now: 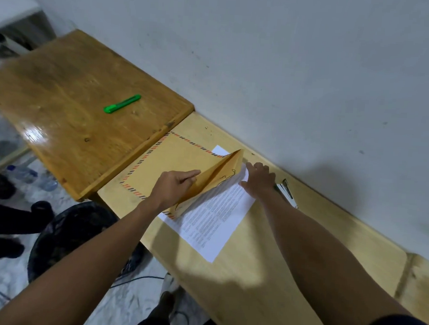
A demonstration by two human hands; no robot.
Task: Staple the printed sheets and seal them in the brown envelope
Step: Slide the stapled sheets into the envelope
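A brown envelope [168, 164] with a red and black striped border lies on the pale wooden table [290, 255]. My left hand [174, 187] pinches its flap and holds it lifted. The printed sheets [212, 220] lie flat with their far end under the raised flap, partly inside the envelope's mouth. My right hand [259, 179] grips the far corner of the sheets. A stapler [287, 192] lies just right of my right hand, near the wall. A white paper corner [220, 150] shows beyond the envelope.
A darker wooden table [74, 98] adjoins on the left, with a green marker [122, 103] on it. The wall [289, 66] runs along the tables' far edge. A dark bin [75, 236], plastic bottles [31, 176] and cables sit on the floor below.
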